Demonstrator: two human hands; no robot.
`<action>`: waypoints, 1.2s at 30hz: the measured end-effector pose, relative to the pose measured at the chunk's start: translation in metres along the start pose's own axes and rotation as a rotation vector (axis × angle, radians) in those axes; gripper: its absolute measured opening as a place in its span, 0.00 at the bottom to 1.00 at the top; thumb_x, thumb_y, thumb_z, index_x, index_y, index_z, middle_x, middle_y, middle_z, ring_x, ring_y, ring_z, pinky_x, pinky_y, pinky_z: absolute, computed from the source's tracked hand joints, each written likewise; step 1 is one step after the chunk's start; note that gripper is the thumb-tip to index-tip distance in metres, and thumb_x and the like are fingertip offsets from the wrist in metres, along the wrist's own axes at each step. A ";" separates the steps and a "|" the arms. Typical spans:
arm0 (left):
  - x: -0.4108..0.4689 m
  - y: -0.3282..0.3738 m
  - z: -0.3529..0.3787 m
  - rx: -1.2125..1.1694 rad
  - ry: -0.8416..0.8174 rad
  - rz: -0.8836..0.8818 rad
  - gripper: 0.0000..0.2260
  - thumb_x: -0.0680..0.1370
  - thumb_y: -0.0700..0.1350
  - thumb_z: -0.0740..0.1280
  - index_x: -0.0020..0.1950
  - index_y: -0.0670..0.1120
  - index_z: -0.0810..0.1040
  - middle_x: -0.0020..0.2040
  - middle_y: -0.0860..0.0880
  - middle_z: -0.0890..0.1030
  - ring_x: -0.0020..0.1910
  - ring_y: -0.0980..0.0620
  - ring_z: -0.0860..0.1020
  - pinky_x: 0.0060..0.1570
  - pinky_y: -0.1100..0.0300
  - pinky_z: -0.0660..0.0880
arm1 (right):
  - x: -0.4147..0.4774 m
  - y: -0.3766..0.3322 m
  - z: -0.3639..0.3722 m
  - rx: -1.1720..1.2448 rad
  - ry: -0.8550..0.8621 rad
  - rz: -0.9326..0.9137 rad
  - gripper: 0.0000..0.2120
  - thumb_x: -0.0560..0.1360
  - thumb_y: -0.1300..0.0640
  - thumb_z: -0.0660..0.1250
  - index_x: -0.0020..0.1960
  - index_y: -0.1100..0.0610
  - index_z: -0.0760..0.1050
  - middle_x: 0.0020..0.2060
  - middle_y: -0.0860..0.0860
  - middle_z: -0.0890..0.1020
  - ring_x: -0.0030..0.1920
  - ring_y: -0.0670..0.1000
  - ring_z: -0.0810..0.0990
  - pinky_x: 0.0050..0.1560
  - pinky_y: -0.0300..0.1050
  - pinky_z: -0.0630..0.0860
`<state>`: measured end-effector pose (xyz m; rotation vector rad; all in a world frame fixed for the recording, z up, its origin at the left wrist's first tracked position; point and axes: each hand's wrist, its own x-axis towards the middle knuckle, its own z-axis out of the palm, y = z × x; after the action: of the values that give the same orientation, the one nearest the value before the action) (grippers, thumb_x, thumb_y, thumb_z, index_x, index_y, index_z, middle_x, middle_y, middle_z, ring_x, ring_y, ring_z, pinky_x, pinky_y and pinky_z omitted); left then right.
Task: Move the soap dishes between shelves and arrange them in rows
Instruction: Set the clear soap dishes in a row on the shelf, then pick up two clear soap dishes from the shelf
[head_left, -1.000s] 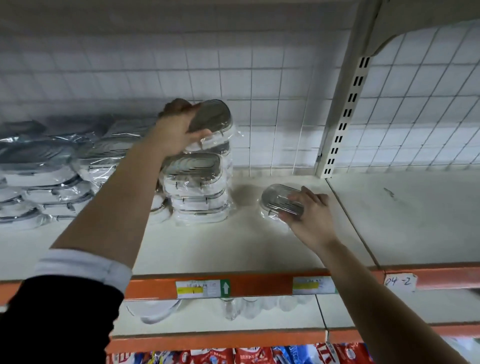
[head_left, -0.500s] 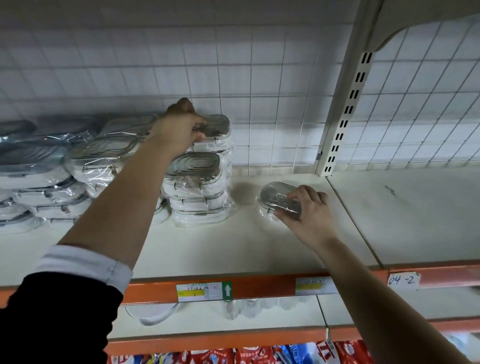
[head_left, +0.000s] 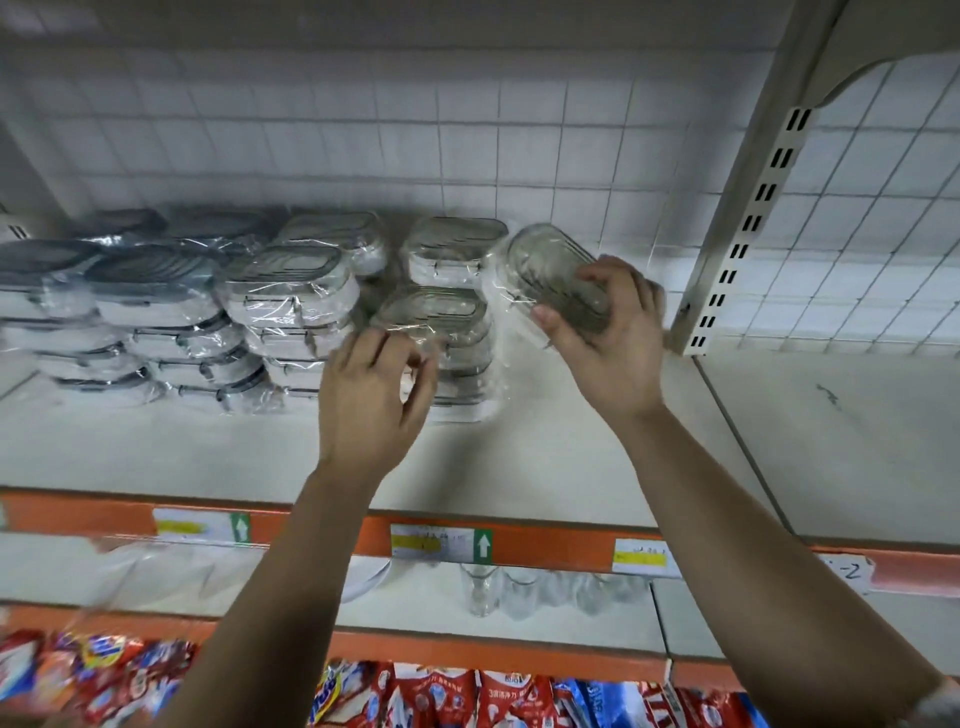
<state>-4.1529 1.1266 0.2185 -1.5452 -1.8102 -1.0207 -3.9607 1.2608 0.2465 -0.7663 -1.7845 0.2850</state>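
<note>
Lifted off the white shelf, the film-wrapped clear oval soap dish tilts in the right hand, grip pinching its sides; the left hand hangs loose and empty. Likely light with slippery film, so hold the rim.

White grid back panel, cream shelf, orange price rail; slotted upright

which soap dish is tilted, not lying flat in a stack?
The clear wrapped dish farthest right, gripped by the right hand beside the stacks. Every other dish lies flat in a stack.
</note>
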 end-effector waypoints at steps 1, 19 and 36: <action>-0.013 -0.001 0.002 0.023 -0.023 0.003 0.11 0.80 0.48 0.62 0.43 0.42 0.77 0.42 0.44 0.77 0.41 0.42 0.74 0.45 0.49 0.71 | 0.004 -0.009 0.006 0.029 -0.034 -0.032 0.28 0.70 0.38 0.70 0.58 0.59 0.76 0.57 0.49 0.77 0.58 0.49 0.69 0.59 0.43 0.66; -0.058 -0.017 0.024 0.012 -0.150 -0.046 0.15 0.80 0.47 0.59 0.39 0.43 0.78 0.36 0.45 0.79 0.35 0.41 0.75 0.39 0.51 0.71 | 0.029 -0.045 0.092 -0.188 -0.241 -0.201 0.21 0.70 0.41 0.72 0.55 0.55 0.84 0.48 0.54 0.79 0.54 0.60 0.75 0.49 0.55 0.76; -0.064 0.049 0.031 -0.021 -0.210 0.058 0.11 0.79 0.47 0.61 0.43 0.44 0.80 0.41 0.47 0.81 0.39 0.43 0.77 0.45 0.51 0.67 | -0.041 0.015 -0.030 0.007 -0.188 0.175 0.15 0.80 0.52 0.62 0.62 0.58 0.77 0.58 0.51 0.80 0.60 0.52 0.76 0.58 0.50 0.75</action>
<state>-4.0910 1.1183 0.1596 -1.7634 -1.8863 -0.8801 -3.9205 1.2415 0.2181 -0.9171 -1.8932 0.4926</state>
